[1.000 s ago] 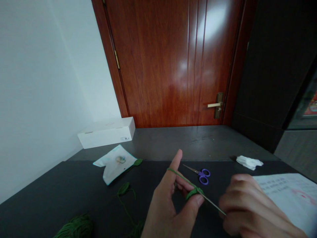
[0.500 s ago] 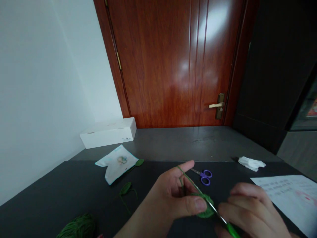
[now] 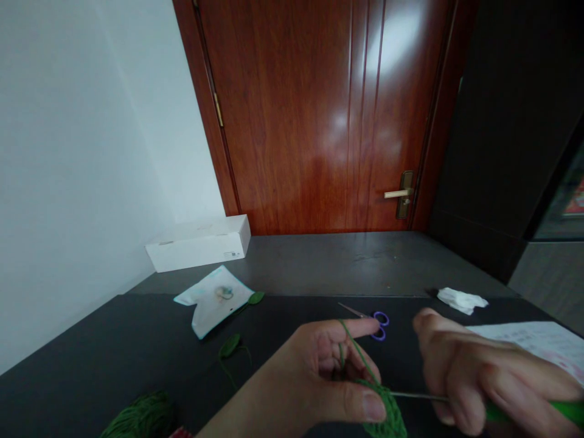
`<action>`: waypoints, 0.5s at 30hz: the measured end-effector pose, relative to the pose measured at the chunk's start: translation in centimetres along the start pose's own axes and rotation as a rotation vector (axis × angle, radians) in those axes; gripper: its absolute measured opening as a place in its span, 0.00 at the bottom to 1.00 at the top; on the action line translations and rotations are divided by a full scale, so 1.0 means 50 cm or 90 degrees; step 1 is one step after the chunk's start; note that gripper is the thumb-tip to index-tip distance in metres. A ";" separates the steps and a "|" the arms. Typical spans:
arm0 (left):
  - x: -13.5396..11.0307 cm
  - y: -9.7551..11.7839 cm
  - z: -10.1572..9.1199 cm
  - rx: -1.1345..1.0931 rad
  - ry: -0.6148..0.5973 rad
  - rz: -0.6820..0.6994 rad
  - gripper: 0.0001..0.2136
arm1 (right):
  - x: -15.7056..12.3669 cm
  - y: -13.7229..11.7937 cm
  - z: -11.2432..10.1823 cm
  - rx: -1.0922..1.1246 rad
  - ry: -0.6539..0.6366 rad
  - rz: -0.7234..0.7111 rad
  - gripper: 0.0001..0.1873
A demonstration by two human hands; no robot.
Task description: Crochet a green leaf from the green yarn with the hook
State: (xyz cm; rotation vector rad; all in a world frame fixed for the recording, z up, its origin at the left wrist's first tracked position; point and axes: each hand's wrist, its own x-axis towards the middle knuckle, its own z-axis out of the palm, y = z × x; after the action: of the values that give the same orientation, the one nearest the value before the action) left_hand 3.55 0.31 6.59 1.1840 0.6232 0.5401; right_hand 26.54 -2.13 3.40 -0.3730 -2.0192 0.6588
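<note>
"What has your left hand point(image 3: 314, 383) got hold of?"

"A green crochet piece point(image 3: 387, 413), pinched firmly between my thumb and fingers at the bottom of the view. My index finger points out, with a strand of yarn point(image 3: 359, 350) running over it down to the piece."

"And your right hand point(image 3: 483, 365)?"

"Closed round the green handle of a hook point(image 3: 417, 396). Its metal shaft runs left to the edge of the piece; whether the tip sits in a stitch, I can't tell."

"What's near your hands?"

"Purple-handled scissors point(image 3: 359, 312), partly hidden by my left index finger. A printed sheet point(image 3: 524, 333) lies on the counter point(image 3: 314, 267) beyond my right hand, a crumpled white tissue point(image 3: 462, 300) farther back."

"And over to the left?"

"A ball of green yarn point(image 3: 139, 417), then a small green leaf point(image 3: 229, 345) with a trailing tail. Past that, a white packet point(image 3: 212, 307) with a second leaf point(image 3: 256, 297) at its right corner, and a white box point(image 3: 198, 249) by the wall point(image 3: 68, 152)."
</note>
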 end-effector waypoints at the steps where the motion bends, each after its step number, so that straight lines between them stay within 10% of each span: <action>1: 0.000 0.001 -0.001 -0.016 -0.007 -0.009 0.35 | 0.006 0.001 0.009 0.080 0.032 0.066 0.20; 7: 0.000 -0.003 -0.010 -0.056 -0.015 0.007 0.30 | 0.018 0.000 0.062 0.316 0.282 0.318 0.25; 15: 0.004 -0.003 -0.004 0.058 0.113 0.052 0.35 | -0.006 -0.008 0.047 -0.227 0.111 -0.035 0.19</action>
State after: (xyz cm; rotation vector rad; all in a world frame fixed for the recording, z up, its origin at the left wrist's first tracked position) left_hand 3.58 0.54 6.36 1.2594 0.7605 0.6971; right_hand 24.65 -3.29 2.47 -0.5620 -1.9680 0.2204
